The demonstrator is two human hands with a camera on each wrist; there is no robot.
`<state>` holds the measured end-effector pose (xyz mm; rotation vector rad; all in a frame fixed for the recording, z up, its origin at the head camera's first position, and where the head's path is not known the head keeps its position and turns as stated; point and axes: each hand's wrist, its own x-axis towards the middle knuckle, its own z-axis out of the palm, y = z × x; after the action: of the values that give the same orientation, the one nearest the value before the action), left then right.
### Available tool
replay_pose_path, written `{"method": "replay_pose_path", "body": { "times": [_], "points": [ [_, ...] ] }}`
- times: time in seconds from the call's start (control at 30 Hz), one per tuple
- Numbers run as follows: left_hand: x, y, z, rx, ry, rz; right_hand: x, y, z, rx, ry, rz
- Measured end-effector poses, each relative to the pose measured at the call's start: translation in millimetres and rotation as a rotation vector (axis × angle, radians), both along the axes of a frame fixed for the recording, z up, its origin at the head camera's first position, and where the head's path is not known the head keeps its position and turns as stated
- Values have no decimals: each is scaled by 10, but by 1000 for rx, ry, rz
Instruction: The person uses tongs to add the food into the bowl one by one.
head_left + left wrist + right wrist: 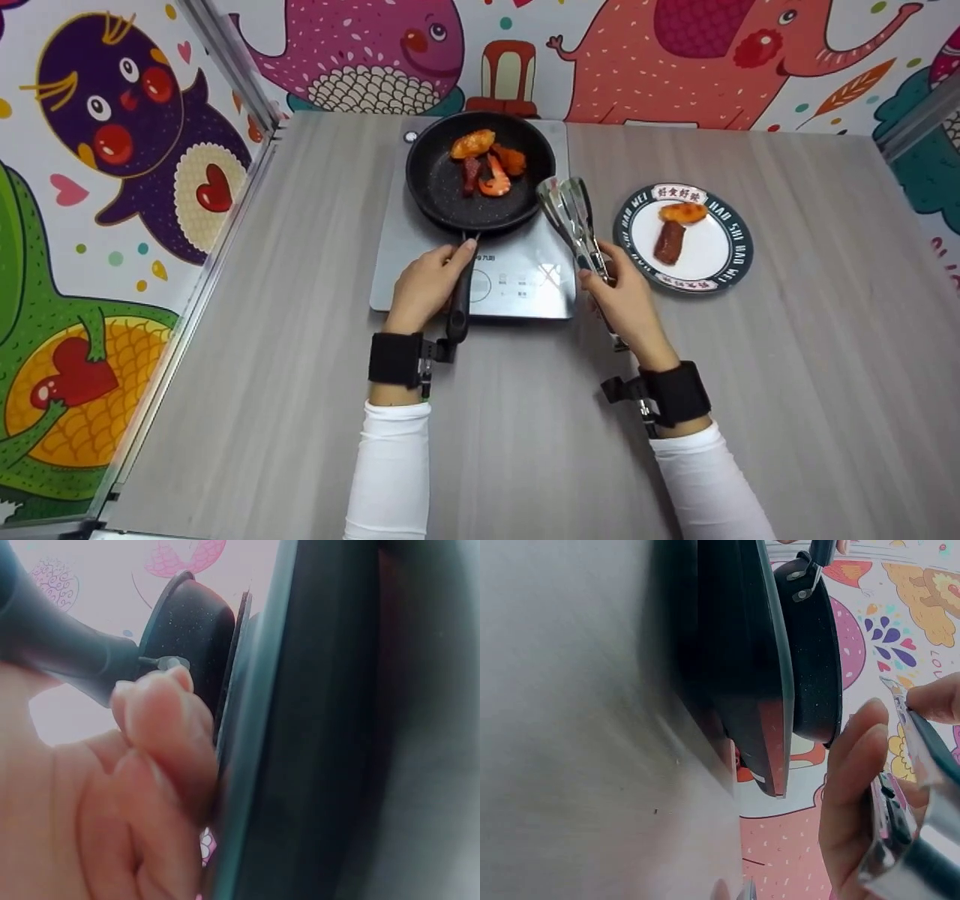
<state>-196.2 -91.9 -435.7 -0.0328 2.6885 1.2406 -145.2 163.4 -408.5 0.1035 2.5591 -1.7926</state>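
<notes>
Presently on the hob: one pan, set toward the far edge, handle pointing at the person.
Pan, contents: four pieces — shrimp, red strip, wing, orange piece — bunched from the middle to the far side.
Plate, contents: two pieces, yellow piece and brown piece, one just beyond the other; whether they touch, I cannot tell from where I stand.
Plate, place: on the table, to the right of the hob.
Left hand: fingers and thumb curled round the handle, near the pan.
Right hand: clamped on the tongs along their length.
Tongs, ends: apart, nothing caught between; beside the pan's rim, on the plate's side.
Done, by my judgement: about a third of the food is plated; the pan is steadied and the tongs are in hand.
Left, by my judgement: four pieces in the pan, none gripped; whether every one is due to move, I cannot tell.
</notes>
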Motion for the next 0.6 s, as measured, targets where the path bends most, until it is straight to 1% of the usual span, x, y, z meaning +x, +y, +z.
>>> {"method": "replay_pose_path", "body": {
  "times": [0.03,0.27,0.4,0.6],
  "points": [
    [0,-2,2,-3,2,-1,2,-3,9,4,1,0],
    [-6,0,5,-10,16,-2,3,6,24,-72,-9,16],
    [-7,0,5,-22,20,0,-8,26,0,-77,-2,18],
    [-6,1,-4,-16,12,5,-114,143,-223,-78,-1,-13]
  ]
}}
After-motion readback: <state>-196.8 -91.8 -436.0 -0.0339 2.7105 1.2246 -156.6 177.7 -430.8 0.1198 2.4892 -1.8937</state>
